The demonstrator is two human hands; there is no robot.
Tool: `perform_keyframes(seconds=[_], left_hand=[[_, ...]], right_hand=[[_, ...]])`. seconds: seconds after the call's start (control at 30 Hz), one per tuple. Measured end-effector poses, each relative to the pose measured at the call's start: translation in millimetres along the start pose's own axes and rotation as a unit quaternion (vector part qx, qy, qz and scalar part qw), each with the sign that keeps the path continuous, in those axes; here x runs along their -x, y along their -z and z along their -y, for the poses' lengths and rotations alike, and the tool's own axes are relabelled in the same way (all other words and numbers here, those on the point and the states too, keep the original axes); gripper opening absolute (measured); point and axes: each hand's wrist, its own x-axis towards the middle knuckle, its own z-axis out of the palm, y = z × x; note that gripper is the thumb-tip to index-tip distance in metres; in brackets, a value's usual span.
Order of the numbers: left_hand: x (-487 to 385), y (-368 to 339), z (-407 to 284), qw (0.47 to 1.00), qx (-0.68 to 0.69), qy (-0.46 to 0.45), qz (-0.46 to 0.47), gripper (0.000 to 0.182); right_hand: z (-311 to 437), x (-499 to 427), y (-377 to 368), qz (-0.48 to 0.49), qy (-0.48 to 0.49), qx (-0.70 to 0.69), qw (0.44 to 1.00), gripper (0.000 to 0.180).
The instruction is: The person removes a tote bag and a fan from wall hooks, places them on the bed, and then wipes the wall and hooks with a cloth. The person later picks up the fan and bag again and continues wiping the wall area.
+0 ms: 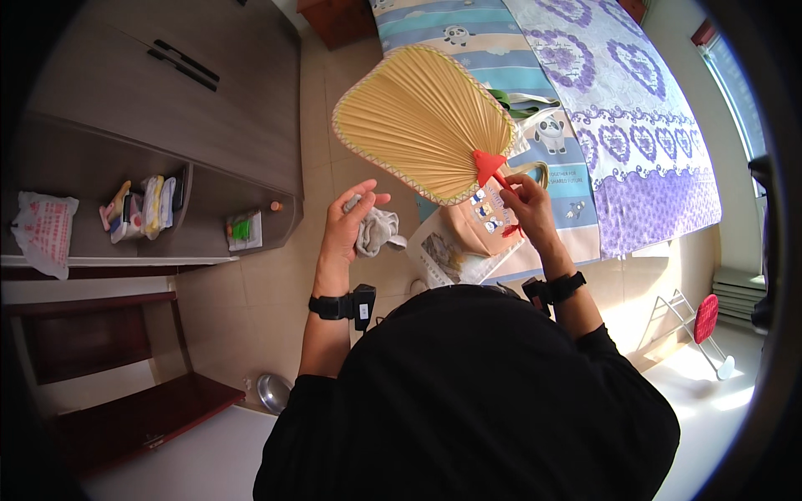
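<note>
My right hand (530, 204) grips the red handle of a woven palm-leaf hand fan (429, 119), whose broad yellow blade tilts up and to the left over the bed's edge. A red tassel (512, 230) hangs by the handle. In my left hand (352, 216) is a crumpled light grey cloth (376, 232), held against the palm with the fingers partly spread. Beneath the fan lie a peach-coloured bag with cartoon bears (479, 225) and a white printed bag (438, 253). Green and white straps (532, 103) show behind the blade.
The bed carries a striped panda sheet (564, 213) and a purple heart-patterned cover (651, 206). At left, a dark cabinet (250, 100) has shelves with folded cloths (160, 203) and a plastic bag (44, 232). A red-seated folding stool (706, 316) and metal bowl (274, 393) stand lower down.
</note>
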Motion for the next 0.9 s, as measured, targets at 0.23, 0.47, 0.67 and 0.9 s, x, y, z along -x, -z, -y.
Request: perform_keyframes(seconds=[0.23, 0.47, 0.67, 0.9], left_hand=[[15, 11, 1, 0.999, 0.008, 0.004, -0.049, 0.037], [23, 27, 11, 0.997, 0.004, -0.01, -0.074, 0.037], [22, 26, 12, 0.997, -0.005, -0.012, -0.075, 0.037], [18, 18, 12, 0.998, -0.008, -0.002, -0.062, 0.035]], right_hand=[[-34, -3, 9, -0.051, -0.015, 0.014, 0.999, 0.018], [-75, -5, 29, -0.145, -0.032, 0.08, 0.986, 0.018], [-84, -2, 35, -0.148, -0.116, -0.072, 0.98, 0.021], [-63, 8, 64, -0.103, -0.184, -0.275, 0.938, 0.021]])
